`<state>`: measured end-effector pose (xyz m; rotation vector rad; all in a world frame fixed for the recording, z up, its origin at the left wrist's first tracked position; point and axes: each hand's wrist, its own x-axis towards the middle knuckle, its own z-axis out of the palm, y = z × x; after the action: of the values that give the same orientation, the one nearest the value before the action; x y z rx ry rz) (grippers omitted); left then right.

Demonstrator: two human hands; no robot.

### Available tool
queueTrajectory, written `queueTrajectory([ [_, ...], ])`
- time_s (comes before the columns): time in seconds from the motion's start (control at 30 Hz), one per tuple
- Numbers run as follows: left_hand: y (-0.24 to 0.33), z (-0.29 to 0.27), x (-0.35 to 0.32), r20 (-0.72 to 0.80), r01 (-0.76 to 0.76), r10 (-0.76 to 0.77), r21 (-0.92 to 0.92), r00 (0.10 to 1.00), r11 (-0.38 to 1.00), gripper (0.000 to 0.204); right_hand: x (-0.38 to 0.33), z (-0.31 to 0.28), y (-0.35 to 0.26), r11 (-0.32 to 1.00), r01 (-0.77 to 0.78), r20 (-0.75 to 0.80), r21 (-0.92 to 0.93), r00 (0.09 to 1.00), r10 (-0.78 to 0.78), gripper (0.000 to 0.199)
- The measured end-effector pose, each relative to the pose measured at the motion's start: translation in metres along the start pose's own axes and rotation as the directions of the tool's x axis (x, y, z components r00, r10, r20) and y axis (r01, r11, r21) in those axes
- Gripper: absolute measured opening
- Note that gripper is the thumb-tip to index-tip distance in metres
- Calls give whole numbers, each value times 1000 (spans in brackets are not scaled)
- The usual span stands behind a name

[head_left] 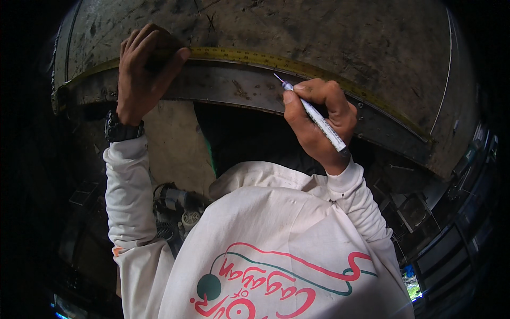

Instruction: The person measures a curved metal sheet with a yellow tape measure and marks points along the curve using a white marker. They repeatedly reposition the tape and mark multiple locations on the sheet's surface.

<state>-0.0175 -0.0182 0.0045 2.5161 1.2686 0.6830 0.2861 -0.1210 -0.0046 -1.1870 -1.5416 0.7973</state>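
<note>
A yellow tape measure blade lies stretched along the near edge of a worn, scratched work surface, beside a grey metal strip. My left hand is curled over the blade at the left, fingers bent and thumb pointing right, holding it against the surface; the part beneath the palm is hidden. In my right hand is a slim white marker pen, pinched between thumb and fingers. Its thin purple-tinted tip points up and left, close to the blade and the strip; whether it touches cannot be told.
A dark cross mark shows on the surface beyond the blade. Below the edge at left sits a motor-like machine. Metal frames stand low at the right. My white shirt fills the near middle.
</note>
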Motion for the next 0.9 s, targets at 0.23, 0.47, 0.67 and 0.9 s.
queueTrajectory([
  [0.23,0,2,-2,-17,29,-29,19,999,999,23,-6,-31,-5,948,-123,-53,294,988,145,21],
  [0.47,2,-2,1,1,62,-62,6,998,998,24,3,-32,-8,963,-52,-71,263,995,73,19],
  [0.67,5,-2,3,5,61,-61,-11,998,998,24,5,-10,-5,997,-40,-15,64,999,41,15],
  [0.9,0,-2,-1,15,62,-62,-17,998,998,24,4,-3,5,996,83,-18,23,996,-83,16],
])
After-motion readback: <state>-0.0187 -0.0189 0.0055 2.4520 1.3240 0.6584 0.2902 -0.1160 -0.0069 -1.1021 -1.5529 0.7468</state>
